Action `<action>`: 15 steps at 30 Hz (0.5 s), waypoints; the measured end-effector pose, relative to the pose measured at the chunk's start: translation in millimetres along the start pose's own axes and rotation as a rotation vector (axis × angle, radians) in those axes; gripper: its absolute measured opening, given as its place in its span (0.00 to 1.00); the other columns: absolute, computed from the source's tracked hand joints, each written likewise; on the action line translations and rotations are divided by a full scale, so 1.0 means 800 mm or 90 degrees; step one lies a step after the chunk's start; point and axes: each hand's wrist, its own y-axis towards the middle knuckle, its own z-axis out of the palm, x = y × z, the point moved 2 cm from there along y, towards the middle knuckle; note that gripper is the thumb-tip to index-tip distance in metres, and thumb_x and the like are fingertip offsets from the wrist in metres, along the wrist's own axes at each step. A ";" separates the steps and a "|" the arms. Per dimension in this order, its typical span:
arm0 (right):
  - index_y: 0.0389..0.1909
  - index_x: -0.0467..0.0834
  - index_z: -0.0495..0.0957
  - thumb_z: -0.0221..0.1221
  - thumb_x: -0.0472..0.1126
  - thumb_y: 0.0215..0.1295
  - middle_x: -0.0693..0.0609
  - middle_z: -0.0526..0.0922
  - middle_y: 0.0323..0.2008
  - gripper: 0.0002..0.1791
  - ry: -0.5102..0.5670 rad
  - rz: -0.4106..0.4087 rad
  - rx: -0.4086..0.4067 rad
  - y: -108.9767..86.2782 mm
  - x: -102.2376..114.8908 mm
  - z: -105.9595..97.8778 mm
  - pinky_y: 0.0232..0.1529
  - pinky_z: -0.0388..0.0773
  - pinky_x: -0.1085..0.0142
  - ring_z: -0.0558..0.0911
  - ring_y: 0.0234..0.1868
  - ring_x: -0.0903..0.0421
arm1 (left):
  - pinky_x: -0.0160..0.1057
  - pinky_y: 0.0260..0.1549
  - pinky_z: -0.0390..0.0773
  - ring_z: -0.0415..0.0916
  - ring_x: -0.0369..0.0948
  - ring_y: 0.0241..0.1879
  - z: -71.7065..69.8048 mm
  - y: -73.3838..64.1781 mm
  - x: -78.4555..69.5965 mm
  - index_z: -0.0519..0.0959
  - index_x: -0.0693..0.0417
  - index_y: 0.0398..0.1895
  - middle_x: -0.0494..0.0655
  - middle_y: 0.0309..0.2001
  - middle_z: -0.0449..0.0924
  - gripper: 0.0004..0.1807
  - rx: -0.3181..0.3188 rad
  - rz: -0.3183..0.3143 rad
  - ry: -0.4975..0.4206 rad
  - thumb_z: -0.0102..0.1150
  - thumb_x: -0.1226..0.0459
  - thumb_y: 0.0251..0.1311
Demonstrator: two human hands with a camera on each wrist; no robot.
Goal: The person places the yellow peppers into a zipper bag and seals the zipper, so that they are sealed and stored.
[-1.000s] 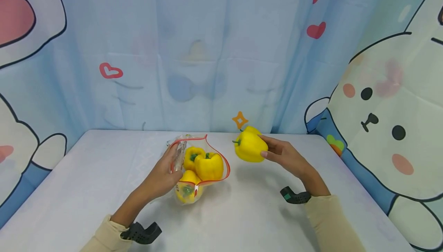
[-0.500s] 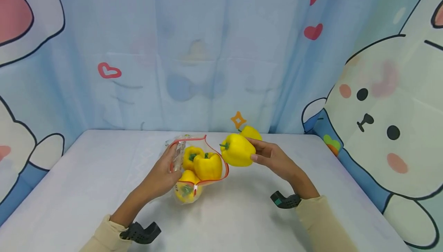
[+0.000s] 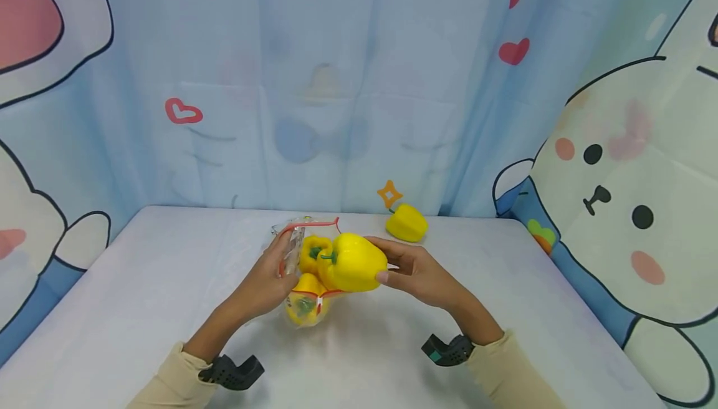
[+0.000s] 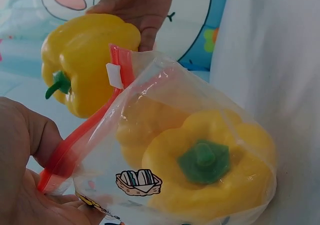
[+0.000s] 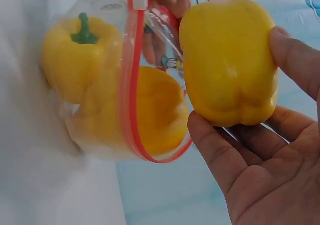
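My left hand (image 3: 268, 281) grips the rim of a clear zip bag (image 4: 165, 80) with a red zip edge and a white slider. Inside the bag lie several yellow bell peppers (image 4: 210, 160) with green stems. My right hand (image 3: 417, 272) holds another yellow bell pepper (image 5: 230, 62) between thumb and fingers, just outside the bag's open mouth, its stem end toward the bag. In the head view that pepper covers part of the bag and the peppers in it.
One more yellow bell pepper (image 3: 407, 222) rests near the back edge of the white table (image 3: 168, 259). Behind the table hangs a blue curtain (image 3: 314, 85) with cartoon figures.
My right hand has carried its pepper leftward and slightly down, from beside the lone pepper to the bag's mouth. My left hand keeps the bag in nearly the same place.
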 end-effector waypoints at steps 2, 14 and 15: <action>0.71 0.35 0.60 0.58 0.33 0.67 0.42 0.66 0.68 0.32 -0.007 0.008 -0.002 0.004 0.002 0.004 0.54 0.76 0.58 0.73 0.61 0.48 | 0.54 0.64 0.60 0.49 0.50 0.72 0.000 0.000 0.000 0.45 0.56 0.77 0.50 0.76 0.43 0.44 -0.002 0.006 -0.011 0.52 0.72 0.58; 0.72 0.38 0.59 0.58 0.36 0.68 0.46 0.65 0.69 0.33 -0.046 0.026 0.001 0.011 0.003 0.012 0.56 0.74 0.60 0.72 0.63 0.49 | 0.53 0.61 0.65 0.53 0.51 0.70 0.002 0.000 0.003 0.45 0.55 0.78 0.51 0.77 0.41 0.44 0.006 0.019 -0.027 0.51 0.73 0.58; 0.72 0.38 0.59 0.58 0.35 0.68 0.46 0.65 0.69 0.33 -0.048 0.025 0.000 0.012 0.003 0.013 0.56 0.74 0.60 0.72 0.63 0.48 | 0.53 0.62 0.63 0.51 0.51 0.71 0.002 0.000 0.003 0.45 0.55 0.77 0.52 0.77 0.40 0.45 0.008 0.025 -0.026 0.51 0.73 0.58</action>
